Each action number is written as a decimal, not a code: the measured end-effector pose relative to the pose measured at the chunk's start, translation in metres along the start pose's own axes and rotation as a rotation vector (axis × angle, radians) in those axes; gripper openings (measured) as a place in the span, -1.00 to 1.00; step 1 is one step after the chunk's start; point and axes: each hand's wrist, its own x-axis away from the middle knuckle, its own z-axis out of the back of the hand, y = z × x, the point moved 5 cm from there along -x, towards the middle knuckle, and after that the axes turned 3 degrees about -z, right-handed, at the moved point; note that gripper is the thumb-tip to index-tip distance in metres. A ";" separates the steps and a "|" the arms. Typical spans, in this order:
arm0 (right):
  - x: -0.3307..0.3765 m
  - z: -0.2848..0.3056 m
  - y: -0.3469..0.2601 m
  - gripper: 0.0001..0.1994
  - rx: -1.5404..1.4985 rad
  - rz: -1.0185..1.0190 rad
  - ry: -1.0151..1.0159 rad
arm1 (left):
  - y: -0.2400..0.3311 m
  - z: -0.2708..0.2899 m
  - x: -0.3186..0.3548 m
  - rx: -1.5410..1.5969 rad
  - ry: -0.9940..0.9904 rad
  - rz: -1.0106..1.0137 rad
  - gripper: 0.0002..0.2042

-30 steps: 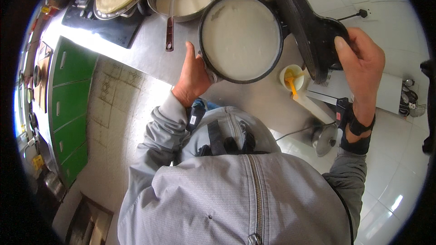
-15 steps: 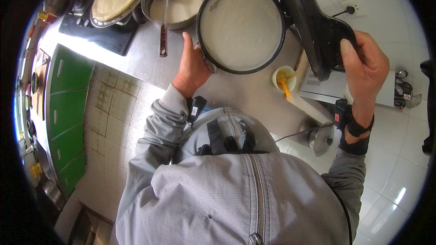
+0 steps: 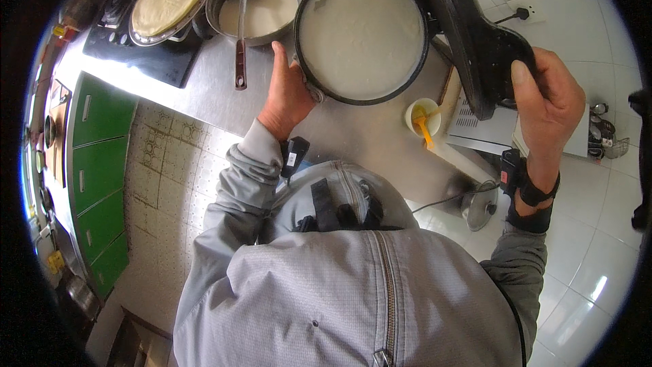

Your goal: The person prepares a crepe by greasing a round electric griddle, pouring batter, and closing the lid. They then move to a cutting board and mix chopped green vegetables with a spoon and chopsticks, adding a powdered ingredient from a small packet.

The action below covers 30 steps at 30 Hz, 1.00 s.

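A round black electric griddle [image 3: 361, 37] with its lid hinged open holds a layer of pale batter [image 3: 363, 44]. My right hand [image 3: 550, 98] grips the handle of the raised black lid [image 3: 468, 34], thumb on the near side. At the griddle's lower left rim is my left hand [image 3: 288, 98], thumb pointing up and the other fingers curled, partly out of sight. Something small and greyish lies between those fingers and the rim; I cannot make it out. Left of the griddle, a pot [image 3: 299, 0] of pale batter holds a ladle [image 3: 242, 47], its brown handle over the near rim.
A flat round pale dough sheet [image 3: 166, 0] lies on a metal tray above the black stove [image 3: 153, 61]. A small bowl [image 3: 414, 122] with an orange brush [image 3: 425, 132] stands right of the griddle. A plug [image 3: 521, 13] sits in the wall socket; green drawers [image 3: 102, 166] are at left.
The view has turned slightly. The griddle appears a little farther from me, its near rim showing more. Both hands keep their places, and the lid stays raised.
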 end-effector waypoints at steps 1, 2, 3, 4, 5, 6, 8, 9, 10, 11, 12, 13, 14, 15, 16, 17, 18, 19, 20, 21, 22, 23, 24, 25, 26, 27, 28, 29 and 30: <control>0.000 -0.001 0.000 -0.88 -0.021 -0.010 -0.008 | 0.000 0.000 -0.001 -0.001 -0.003 0.002 0.09; 0.000 0.000 -0.001 -0.87 0.008 0.007 0.001 | 0.001 0.000 -0.002 -0.006 -0.008 -0.002 0.10; -0.001 0.000 -0.002 -0.87 0.023 0.011 -0.002 | 0.001 0.000 -0.003 -0.011 -0.014 -0.007 0.10; 0.000 0.001 -0.003 -0.86 0.024 0.008 -0.006 | 0.001 -0.001 -0.004 -0.016 -0.013 -0.011 0.10; 0.000 0.001 -0.004 -0.86 0.042 0.014 -0.005 | 0.001 -0.001 -0.005 -0.025 -0.023 -0.021 0.10; 0.000 0.002 -0.004 -0.86 0.046 0.013 -0.006 | 0.001 -0.002 -0.006 -0.033 -0.025 -0.030 0.10; 0.001 0.002 -0.005 -0.85 0.044 0.014 -0.003 | 0.000 -0.004 -0.007 -0.040 -0.032 -0.028 0.10; 0.002 0.002 -0.006 -0.85 0.037 0.019 0.002 | 0.001 -0.005 -0.007 -0.040 -0.037 -0.021 0.10; 0.002 0.003 -0.006 -0.85 0.023 0.005 0.000 | 0.001 -0.005 -0.007 -0.041 -0.042 -0.013 0.10; 0.003 0.003 -0.007 -0.85 0.030 0.022 0.009 | 0.001 -0.006 -0.007 -0.039 -0.042 -0.011 0.10; 0.004 0.004 -0.008 -0.85 0.030 0.021 0.010 | 0.001 -0.007 -0.007 -0.037 -0.041 -0.009 0.10; 0.004 0.005 -0.007 -0.85 0.024 0.008 0.008 | 0.001 -0.007 -0.008 -0.035 -0.040 -0.009 0.10; 0.004 0.006 -0.009 -0.85 0.039 0.022 0.007 | 0.000 -0.007 -0.009 -0.040 -0.043 -0.009 0.10; 0.004 0.006 -0.010 -0.85 0.048 0.022 0.000 | 0.000 -0.007 -0.010 -0.044 -0.045 -0.012 0.10; 0.004 0.007 -0.011 -0.85 0.057 0.022 -0.008 | -0.001 -0.007 -0.010 -0.047 -0.047 -0.014 0.10; 0.004 0.007 -0.011 -0.85 0.062 0.023 -0.008 | -0.001 -0.006 -0.012 -0.046 -0.044 -0.010 0.10; 0.005 0.008 -0.013 -0.85 0.067 0.024 -0.007 | -0.001 -0.006 -0.013 -0.044 -0.042 -0.006 0.09; 0.005 0.008 -0.014 -0.85 0.074 0.024 -0.007 | -0.003 -0.004 -0.014 -0.041 -0.019 0.004 0.09; 0.006 0.009 -0.015 -0.85 0.075 0.026 0.000 | -0.003 -0.006 -0.015 -0.031 -0.033 -0.009 0.09; 0.007 0.009 -0.016 -0.85 0.075 0.029 0.008 | -0.004 -0.006 -0.016 -0.020 -0.025 -0.018 0.09; 0.007 0.010 -0.017 -0.85 0.073 0.032 0.015 | -0.005 -0.006 -0.017 -0.010 -0.015 -0.026 0.09; 0.008 0.011 -0.018 -0.85 0.064 0.036 0.016 | -0.005 -0.007 -0.017 -0.010 -0.025 -0.031 0.09; 0.008 0.011 -0.018 -0.85 0.056 0.040 0.017 | -0.005 -0.009 -0.018 -0.010 -0.034 -0.034 0.09; 0.008 0.012 -0.019 -0.85 0.040 0.028 0.015 | -0.005 -0.010 -0.019 -0.011 -0.044 -0.038 0.09; 0.008 0.012 -0.020 -0.85 0.049 0.049 0.021 | -0.005 -0.011 -0.020 -0.009 -0.043 -0.041 0.09; 0.008 0.013 -0.021 -0.85 0.051 0.054 0.023 | -0.005 -0.011 -0.020 -0.007 -0.042 -0.043 0.09; 0.008 0.014 -0.022 -0.85 0.053 0.060 0.026 | -0.004 -0.012 -0.021 -0.007 -0.045 -0.049 0.09; 0.008 0.014 -0.023 -0.85 0.065 0.064 0.033 | -0.004 -0.012 -0.021 -0.006 -0.045 -0.046 0.09; 0.009 0.015 -0.025 -0.85 0.075 0.070 0.040 | -0.003 -0.013 -0.022 -0.006 -0.049 -0.048 0.09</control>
